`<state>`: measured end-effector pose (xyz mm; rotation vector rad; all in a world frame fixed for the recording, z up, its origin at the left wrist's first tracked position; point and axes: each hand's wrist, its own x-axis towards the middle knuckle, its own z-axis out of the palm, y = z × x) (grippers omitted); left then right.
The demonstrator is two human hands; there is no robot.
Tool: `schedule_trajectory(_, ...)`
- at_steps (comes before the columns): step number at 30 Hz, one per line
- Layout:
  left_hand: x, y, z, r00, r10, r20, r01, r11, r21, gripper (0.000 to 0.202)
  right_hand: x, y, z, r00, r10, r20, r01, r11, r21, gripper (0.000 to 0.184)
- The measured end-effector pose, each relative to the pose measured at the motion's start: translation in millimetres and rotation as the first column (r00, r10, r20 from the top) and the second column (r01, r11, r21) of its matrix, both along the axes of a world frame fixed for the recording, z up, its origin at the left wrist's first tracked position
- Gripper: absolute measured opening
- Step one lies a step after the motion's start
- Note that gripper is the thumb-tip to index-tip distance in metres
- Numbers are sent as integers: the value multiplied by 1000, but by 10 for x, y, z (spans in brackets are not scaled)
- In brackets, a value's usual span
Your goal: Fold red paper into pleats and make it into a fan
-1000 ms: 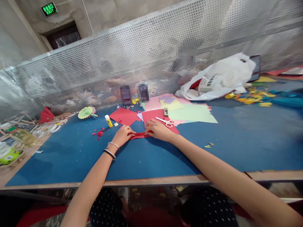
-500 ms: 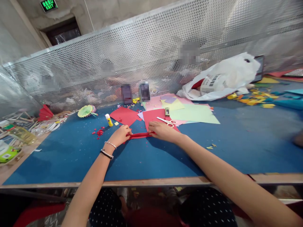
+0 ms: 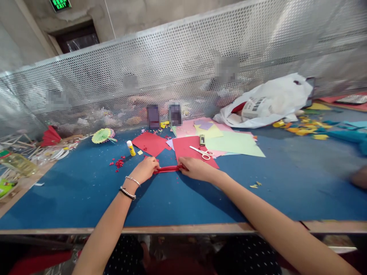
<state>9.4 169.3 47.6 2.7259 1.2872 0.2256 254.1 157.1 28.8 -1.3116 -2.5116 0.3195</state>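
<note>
Compared with half a second earlier, both hands remained at the ends of the folded red paper strip (image 3: 168, 169), but hands and strip lay slightly nearer the person, clear of the scissors (image 3: 202, 152). The strip also appeared narrower and more bunched than before. The camera had tilted, so the whole scene sat lower in the view. The left hand (image 3: 146, 170) pinched the strip's left end with its fingers closed on the paper. The right hand (image 3: 196, 170) gripped the right end in the same manner, with the fingers curled over it. The strip lay on the blue table surface (image 3: 86, 198), just in front of the near edge of a red sheet (image 3: 185, 147) on which the scissors rested. A second red sheet (image 3: 150, 143) lay to the left of it, with a glue stick (image 3: 131, 148) and red scraps (image 3: 117, 163) further left. A pale green sheet (image 3: 233, 143) lay to the right of the scissors. The only container in view was a white plastic bag (image 3: 275, 95), slumped on its side at the far right of the table against the perforated metal screen (image 3: 172, 68). It held a white item with dark stripes (image 3: 254, 105) and something red at its left opening; the remaining contents were hidden.
</note>
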Motion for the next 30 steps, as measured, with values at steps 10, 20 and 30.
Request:
schedule_trajectory(10,124,-25,-27,995,92,43,-94,994,50,28,-18,89,-53,999,-47,-28,50,993,110,10)
schedule_trajectory(20,167,58,-183,994,83,69,-89,992,84,18,14,207,-186,987,-52,-154,57,998,30,12)
schedule_trajectory(30,148,56,-181,995,34,99,-38,999,39,13,0,166,-163,995,-20,-96,26,998,62,10)
